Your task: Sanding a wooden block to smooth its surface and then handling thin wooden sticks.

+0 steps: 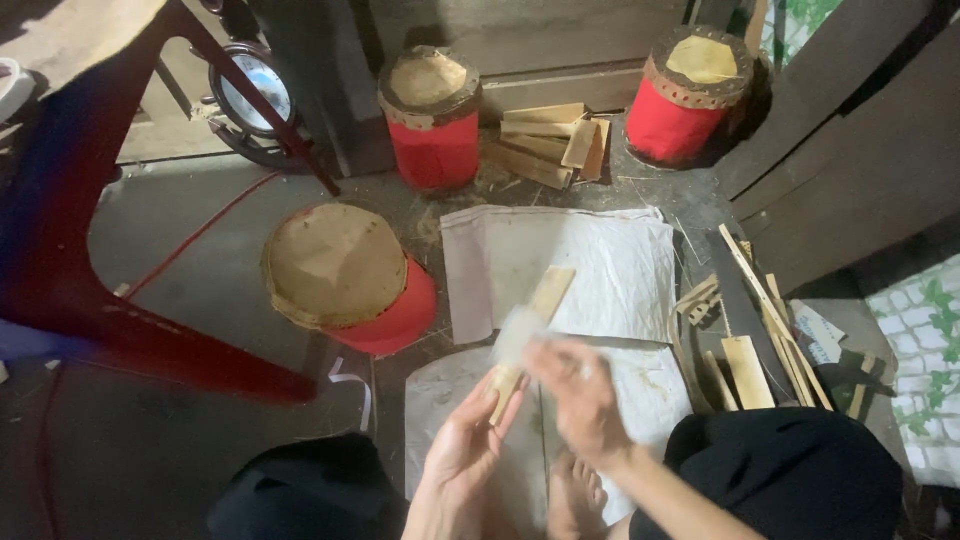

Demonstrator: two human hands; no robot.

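Left hand gripping bamboo slat, right hand rubbing it with blurred pad (sandpaper?); three red drums sitting finished, loose slats waiting.

This looks like a small workshop at home where someone makes little drums. Three red drums sit on the bare floor. Cut bamboo strips lie in a pile, with shavings around. More strips rest beside a white sack used as a mat.
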